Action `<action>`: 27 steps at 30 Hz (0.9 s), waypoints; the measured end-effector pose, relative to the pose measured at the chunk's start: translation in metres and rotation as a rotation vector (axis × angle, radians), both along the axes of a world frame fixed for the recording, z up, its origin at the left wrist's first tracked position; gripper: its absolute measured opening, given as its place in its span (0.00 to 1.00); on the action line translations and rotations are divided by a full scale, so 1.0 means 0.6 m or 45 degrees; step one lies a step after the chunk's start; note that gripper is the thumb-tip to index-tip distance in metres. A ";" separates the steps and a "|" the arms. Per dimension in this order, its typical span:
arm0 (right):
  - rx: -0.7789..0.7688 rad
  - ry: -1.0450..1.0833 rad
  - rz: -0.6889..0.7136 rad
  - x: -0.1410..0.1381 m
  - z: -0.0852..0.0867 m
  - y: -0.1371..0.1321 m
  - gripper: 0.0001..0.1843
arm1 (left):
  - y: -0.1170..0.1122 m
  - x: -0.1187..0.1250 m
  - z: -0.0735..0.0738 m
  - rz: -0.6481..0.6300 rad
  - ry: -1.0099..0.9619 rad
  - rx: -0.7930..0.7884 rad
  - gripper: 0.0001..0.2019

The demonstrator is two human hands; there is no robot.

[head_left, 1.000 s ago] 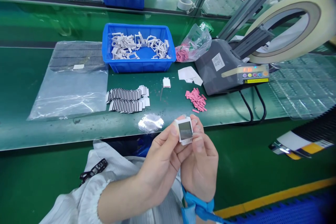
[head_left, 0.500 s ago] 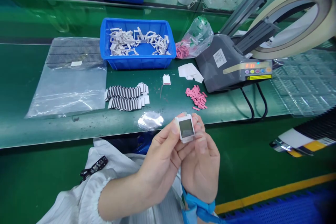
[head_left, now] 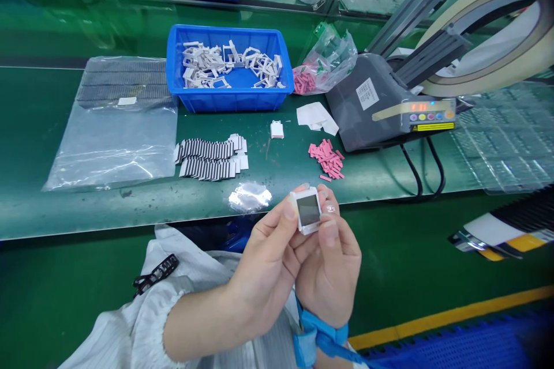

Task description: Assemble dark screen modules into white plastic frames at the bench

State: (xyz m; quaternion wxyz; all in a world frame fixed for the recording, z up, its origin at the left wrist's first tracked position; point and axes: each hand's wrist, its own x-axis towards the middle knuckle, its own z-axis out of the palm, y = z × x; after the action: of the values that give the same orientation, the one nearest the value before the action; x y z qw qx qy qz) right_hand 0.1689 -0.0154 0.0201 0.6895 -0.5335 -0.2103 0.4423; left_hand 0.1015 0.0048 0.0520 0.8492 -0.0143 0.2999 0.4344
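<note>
Between both hands is a small white square frame with a dark grey display panel [head_left: 308,210] in it, its face turned up toward me. My left hand [head_left: 274,248] pinches its left edge, thumb on the front. My right hand [head_left: 331,259] grips its right edge with thumb and fingers; a blue wrist band [head_left: 318,331] is on that wrist. Beyond the hands, a pile of pink strips [head_left: 326,159] and a small white framed piece [head_left: 277,130] lie on the green bench. Overlapping rows of black-and-white panels [head_left: 208,168] lie to the left, near a crumpled clear film [head_left: 250,197].
A blue bin [head_left: 229,101] of white frames stands at the back, beside a bag of pink strips [head_left: 305,82]. A grey tape dispenser [head_left: 367,121] with a large tape roll [head_left: 534,40] stands right. Plastic bags [head_left: 112,150] lie left; clear trays [head_left: 511,132] far right.
My right thumb and fingers have shifted slightly along the frame's right edge. The frame stays in both hands; the whole view has moved a little.
</note>
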 end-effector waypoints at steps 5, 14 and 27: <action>0.055 -0.135 -0.075 -0.004 -0.008 -0.002 0.03 | 0.000 0.000 -0.001 -0.010 -0.016 0.009 0.13; 0.124 -0.569 -0.150 -0.001 -0.006 0.009 0.13 | 0.000 0.001 0.001 0.033 0.005 -0.010 0.09; 0.209 -1.123 0.318 0.053 0.026 0.025 0.10 | -0.009 -0.018 -0.034 -0.170 0.231 0.315 0.16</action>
State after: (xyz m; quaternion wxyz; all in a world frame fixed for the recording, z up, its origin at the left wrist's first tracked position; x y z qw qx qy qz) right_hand 0.2009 -0.0001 0.0359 0.5157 -0.5848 -0.5804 0.2350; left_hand 0.0908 -0.0006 0.0318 0.8409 0.1496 0.3197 0.4102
